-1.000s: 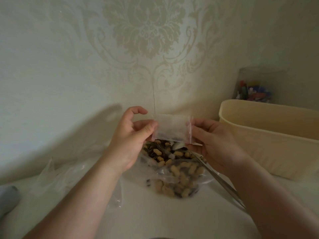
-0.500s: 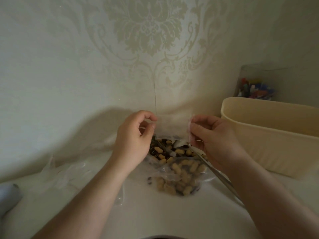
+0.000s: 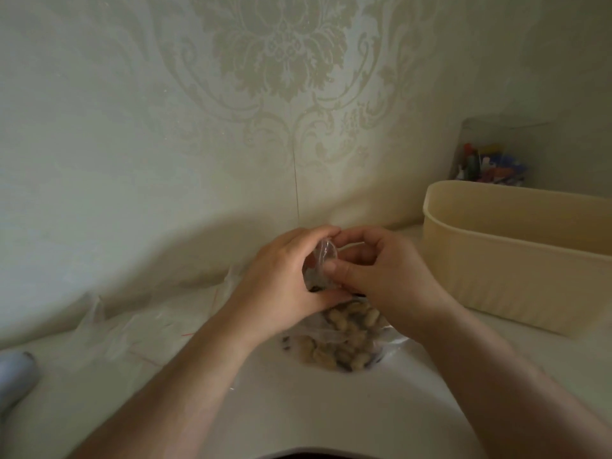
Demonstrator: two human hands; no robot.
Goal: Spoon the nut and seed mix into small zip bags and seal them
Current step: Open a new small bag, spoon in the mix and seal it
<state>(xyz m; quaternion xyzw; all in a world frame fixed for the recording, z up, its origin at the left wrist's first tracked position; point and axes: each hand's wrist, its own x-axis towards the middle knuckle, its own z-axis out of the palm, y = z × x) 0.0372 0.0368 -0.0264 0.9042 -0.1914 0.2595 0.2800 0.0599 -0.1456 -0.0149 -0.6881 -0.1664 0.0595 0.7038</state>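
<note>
A small clear zip bag [image 3: 323, 263] is held between both hands just above the big bag of nut and seed mix [image 3: 341, 339]. My left hand [image 3: 284, 279] curls round its left side, thumb underneath. My right hand [image 3: 381, 273] pinches its right edge with thumb and fingers. The two hands touch and hide most of the small bag. Peanuts and dark seeds show through the large clear bag lying on the white table. The spoon is hidden.
A cream plastic tub [image 3: 516, 260] stands at the right against the wall. Behind it is a clear jar of coloured items [image 3: 493, 160]. Crumpled clear bags with red zip lines [image 3: 132, 326] lie at the left. A pale blue object [image 3: 15, 376] sits at the far left edge.
Both hands came together and dropped lower over the mix bag. The small bag, earlier stretched flat between them, is now bunched between the fingers. The spoon handle is no longer visible.
</note>
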